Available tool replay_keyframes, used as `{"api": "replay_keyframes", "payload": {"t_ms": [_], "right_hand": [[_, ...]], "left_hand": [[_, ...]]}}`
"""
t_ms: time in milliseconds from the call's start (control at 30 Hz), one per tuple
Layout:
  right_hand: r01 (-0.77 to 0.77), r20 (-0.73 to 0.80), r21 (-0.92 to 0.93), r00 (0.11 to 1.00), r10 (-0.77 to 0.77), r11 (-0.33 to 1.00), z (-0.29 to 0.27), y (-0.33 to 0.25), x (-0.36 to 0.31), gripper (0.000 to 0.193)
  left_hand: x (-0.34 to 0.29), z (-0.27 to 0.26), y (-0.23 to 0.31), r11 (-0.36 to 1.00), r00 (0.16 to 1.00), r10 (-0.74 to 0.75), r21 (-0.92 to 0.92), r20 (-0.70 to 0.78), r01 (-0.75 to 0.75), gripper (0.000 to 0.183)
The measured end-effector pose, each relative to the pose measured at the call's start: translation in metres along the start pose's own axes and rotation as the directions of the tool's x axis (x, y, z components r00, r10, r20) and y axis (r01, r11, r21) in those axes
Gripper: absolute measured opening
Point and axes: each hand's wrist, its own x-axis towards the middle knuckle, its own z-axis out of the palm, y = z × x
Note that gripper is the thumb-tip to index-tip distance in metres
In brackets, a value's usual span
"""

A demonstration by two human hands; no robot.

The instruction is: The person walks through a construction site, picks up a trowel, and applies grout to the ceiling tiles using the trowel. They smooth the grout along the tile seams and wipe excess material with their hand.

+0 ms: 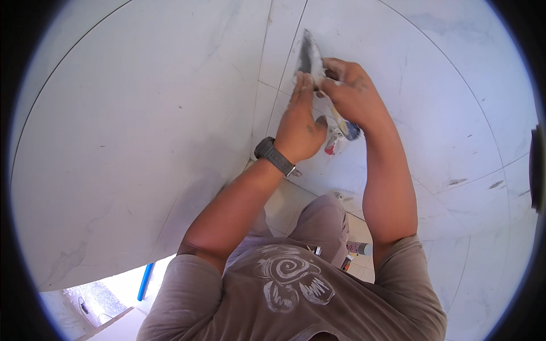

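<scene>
Trowel (310,54) gripped in right hand (354,94), left hand (298,122) flat, fingers pressing its blade at tile joint (284,85). Tiles (142,113) already set; joint work looks underway, extent unclear.

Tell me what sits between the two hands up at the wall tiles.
In the head view, a putty knife sits between them: the right hand grips its handle, the left hand presses fingers on its blade, over the tile joint.

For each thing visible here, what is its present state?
Putty knife: blade flat against the wall, gripped by the right hand.
Left hand: fingers pressing on the blade.
Wristwatch: strapped on the left wrist.
Wall tiles: mounted, with a few dark smudges.
Spray can: lying on the floor.
</scene>
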Motion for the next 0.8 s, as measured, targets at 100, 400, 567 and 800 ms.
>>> {"api": "replay_keyframes", "payload": {"t_ms": [100,400,567,800], "right_hand": [[-0.068,-0.01,-0.082,0.998,0.067,0.994,0.006,-0.008,0.009,0.031],[-0.071,-0.057,-0.032,0.996,0.069,0.997,0.013,0.007,0.012,0.025],[-0.021,-0.045,0.022,0.999,0.022,1.0,0.013,0.008,0.015,0.027],[-0.058,-0.043,-0.125,0.998,0.053,0.991,-0.014,0.021,-0.014,0.03]], "left_hand": [[0.006,-0.004,0.005,0.999,0.999,-0.032,0.01,-0.004,0.032,0.086],[0.015,-0.015,0.003,0.999,0.998,-0.038,0.019,-0.041,0.039,0.085],[0.017,-0.019,0.002,0.998,1.0,-0.019,0.059,-0.001,0.019,0.083],[0.007,-0.021,0.012,0.995,0.987,0.076,0.057,0.144,-0.085,0.08]]}}
